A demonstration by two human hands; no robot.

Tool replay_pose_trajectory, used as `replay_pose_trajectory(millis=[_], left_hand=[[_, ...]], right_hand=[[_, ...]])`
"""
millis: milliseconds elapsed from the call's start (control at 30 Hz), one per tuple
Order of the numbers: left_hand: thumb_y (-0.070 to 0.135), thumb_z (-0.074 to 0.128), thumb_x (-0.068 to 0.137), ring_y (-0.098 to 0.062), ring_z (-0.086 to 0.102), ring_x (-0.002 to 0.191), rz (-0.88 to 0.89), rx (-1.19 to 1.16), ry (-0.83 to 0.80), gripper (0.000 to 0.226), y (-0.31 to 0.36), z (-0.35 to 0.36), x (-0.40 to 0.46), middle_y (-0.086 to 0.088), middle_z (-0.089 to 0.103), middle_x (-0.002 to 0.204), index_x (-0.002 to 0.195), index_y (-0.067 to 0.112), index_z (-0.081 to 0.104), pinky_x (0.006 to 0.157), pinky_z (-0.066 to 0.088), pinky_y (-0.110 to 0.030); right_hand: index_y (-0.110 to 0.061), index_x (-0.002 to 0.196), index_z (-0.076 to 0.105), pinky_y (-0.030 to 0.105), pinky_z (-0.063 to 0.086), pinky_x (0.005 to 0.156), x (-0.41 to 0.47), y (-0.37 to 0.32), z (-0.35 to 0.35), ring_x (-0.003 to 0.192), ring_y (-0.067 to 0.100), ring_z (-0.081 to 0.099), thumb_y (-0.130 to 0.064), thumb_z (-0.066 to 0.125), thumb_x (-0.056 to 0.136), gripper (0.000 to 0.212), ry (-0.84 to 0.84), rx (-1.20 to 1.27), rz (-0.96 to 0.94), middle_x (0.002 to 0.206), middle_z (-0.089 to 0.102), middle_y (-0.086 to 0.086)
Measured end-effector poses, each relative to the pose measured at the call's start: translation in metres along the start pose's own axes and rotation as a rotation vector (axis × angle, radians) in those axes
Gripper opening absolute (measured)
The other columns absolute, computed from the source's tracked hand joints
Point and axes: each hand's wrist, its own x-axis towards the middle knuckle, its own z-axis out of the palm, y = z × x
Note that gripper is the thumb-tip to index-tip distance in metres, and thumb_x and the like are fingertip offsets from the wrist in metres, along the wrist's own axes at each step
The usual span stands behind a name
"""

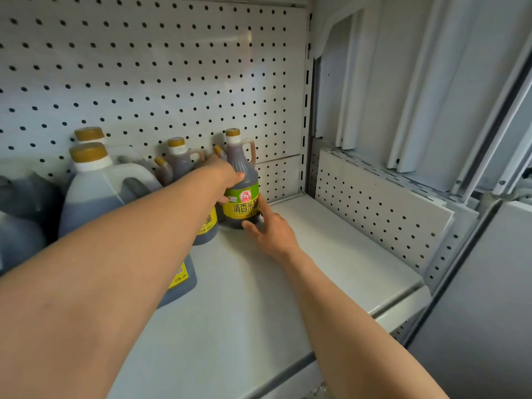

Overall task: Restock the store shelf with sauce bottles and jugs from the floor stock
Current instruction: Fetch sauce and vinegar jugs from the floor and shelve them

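A small dark sauce bottle (pixel 241 194) with a gold cap, a side handle and a green-yellow label stands upright on the white shelf (pixel 331 254), near the back. My left hand (pixel 224 174) grips its upper body from the left, thumb across the front. My right hand (pixel 269 228) touches its lower right side with straight fingers. Just to the left stand another small bottle (pixel 180 162) and, behind my forearm, a partly hidden one (pixel 205 228).
Large jugs of dark sauce with gold caps (pixel 98 191) fill the shelf's left side, one more jug (pixel 181 280) under my left forearm. A pegboard back panel (pixel 161 76) and a perforated side wall (pixel 374 205) close the shelf. White panels lean at right.
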Motion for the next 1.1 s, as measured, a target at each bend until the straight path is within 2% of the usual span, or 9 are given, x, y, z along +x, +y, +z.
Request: replay_pose_trajectory(millis=[133, 300, 400, 500, 633, 800, 933, 1033, 1100], left_hand=[[0.022, 0.067, 0.094, -0.046, 0.050, 0.126, -0.028, -0.008, 0.027, 0.071, 0.001, 0.004, 0.001, -0.019, 0.040, 0.150, 0.151, 0.017, 0.024, 0.096, 0.053, -0.054], [0.032, 0.061, 0.094, -0.044, 0.040, 0.136, 0.121, 0.359, 0.163, 0.076, -0.008, 0.009, -0.005, -0.024, 0.032, 0.153, 0.154, 0.006, 0.021, 0.110, 0.039, -0.054], [0.039, 0.063, 0.092, -0.037, 0.064, 0.107, 0.097, 0.366, 0.180, 0.063, -0.009, 0.009, -0.021, -0.017, 0.058, 0.129, 0.145, 0.014, 0.038, 0.088, 0.057, -0.047], [0.043, 0.060, 0.094, -0.025, 0.061, 0.090, 0.130, 0.420, 0.162, 0.050, -0.009, -0.001, -0.047, -0.009, 0.061, 0.106, 0.128, 0.007, 0.051, 0.072, 0.052, -0.032], [0.045, 0.068, 0.088, -0.033, 0.057, 0.120, 0.217, 0.466, 0.143, 0.062, -0.031, -0.017, -0.080, -0.013, 0.061, 0.129, 0.135, 0.009, 0.049, 0.087, 0.046, -0.035], [0.041, 0.073, 0.083, -0.033, 0.052, 0.125, 0.314, 0.507, -0.008, 0.067, -0.077, -0.026, -0.136, -0.012, 0.054, 0.137, 0.138, 0.014, 0.046, 0.096, 0.044, -0.034], [0.043, 0.070, 0.088, -0.030, 0.040, 0.138, 0.390, 0.536, -0.121, 0.074, -0.101, -0.039, -0.185, -0.010, 0.041, 0.151, 0.147, 0.015, 0.036, 0.107, 0.038, -0.033], [0.042, 0.070, 0.087, -0.030, 0.045, 0.134, 0.452, 0.581, -0.244, 0.074, -0.123, -0.056, -0.218, -0.009, 0.045, 0.149, 0.147, 0.018, 0.035, 0.104, 0.040, -0.032], [0.040, 0.073, 0.086, -0.030, 0.050, 0.130, 0.512, 0.607, -0.307, 0.073, -0.139, -0.070, -0.241, -0.010, 0.050, 0.145, 0.145, 0.019, 0.038, 0.101, 0.044, -0.033]], right_hand=[[-0.030, 0.161, 0.006, 0.033, 0.044, 0.081, -0.001, -0.002, 0.000, 0.115, 0.031, 0.057, -0.047, 0.054, 0.099, 0.080, 0.003, -0.052, 0.008, 0.130, 0.061, 0.013], [-0.030, 0.161, 0.010, 0.037, 0.045, 0.087, -0.007, -0.005, -0.002, 0.120, 0.032, 0.054, -0.042, 0.056, 0.098, 0.079, 0.010, -0.052, 0.017, 0.131, 0.059, 0.014], [-0.032, 0.160, 0.011, 0.038, 0.047, 0.094, -0.010, -0.008, -0.005, 0.124, 0.030, 0.052, -0.043, 0.055, 0.098, 0.076, 0.009, -0.035, 0.026, 0.141, 0.056, 0.010], [-0.033, 0.160, 0.009, 0.037, 0.044, 0.103, -0.012, -0.012, -0.008, 0.132, 0.028, 0.050, -0.044, 0.054, 0.099, 0.077, 0.044, 0.073, 0.101, 0.147, 0.052, 0.008], [-0.030, 0.159, 0.020, 0.032, 0.041, 0.106, -0.044, -0.023, -0.009, 0.136, 0.025, 0.049, -0.044, 0.052, 0.099, 0.069, 0.090, 0.091, 0.180, 0.152, 0.049, 0.005], [-0.028, 0.148, 0.047, 0.029, 0.042, 0.103, -0.133, -0.047, -0.011, 0.128, 0.022, 0.054, -0.039, 0.051, 0.097, 0.053, 0.030, -0.029, 0.188, 0.143, 0.058, 0.004], [-0.026, 0.148, 0.048, 0.027, 0.039, 0.106, -0.204, -0.074, -0.017, 0.131, 0.019, 0.052, -0.034, 0.052, 0.099, 0.049, 0.088, -0.061, 0.263, 0.143, 0.057, 0.001], [-0.025, 0.148, 0.048, 0.026, 0.039, 0.109, -0.260, -0.102, -0.019, 0.133, 0.018, 0.051, -0.029, 0.054, 0.100, 0.049, 0.130, -0.065, 0.325, 0.146, 0.055, -0.001], [-0.028, 0.149, 0.046, 0.024, 0.041, 0.103, -0.300, -0.123, -0.020, 0.131, 0.018, 0.053, -0.029, 0.057, 0.100, 0.051, 0.149, -0.050, 0.397, 0.145, 0.054, -0.002]])
